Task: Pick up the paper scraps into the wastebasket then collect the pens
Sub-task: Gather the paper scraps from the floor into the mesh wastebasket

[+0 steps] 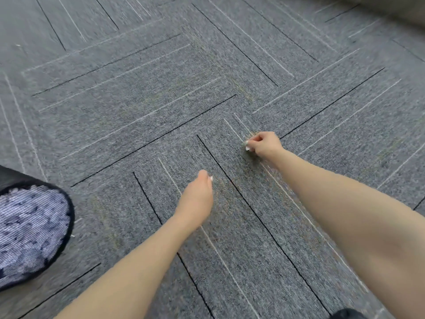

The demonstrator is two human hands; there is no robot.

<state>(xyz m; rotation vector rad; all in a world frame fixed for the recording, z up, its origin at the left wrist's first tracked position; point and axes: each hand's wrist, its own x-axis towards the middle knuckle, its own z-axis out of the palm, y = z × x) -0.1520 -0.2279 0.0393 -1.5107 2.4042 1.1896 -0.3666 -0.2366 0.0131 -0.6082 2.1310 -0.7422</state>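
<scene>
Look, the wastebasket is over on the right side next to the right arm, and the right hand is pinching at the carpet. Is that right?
Not quite. The head view shows the wastebasket at the left edge, beside the left arm, not on the right. The rest holds: the right hand is curled with its fingertips pinched together down at the carpet.

The wastebasket point(34, 226) is cut off at left; its contents look blurred.

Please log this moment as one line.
right hand: pinching at carpet, scrap unclear | left hand: open | wastebasket: left
</scene>
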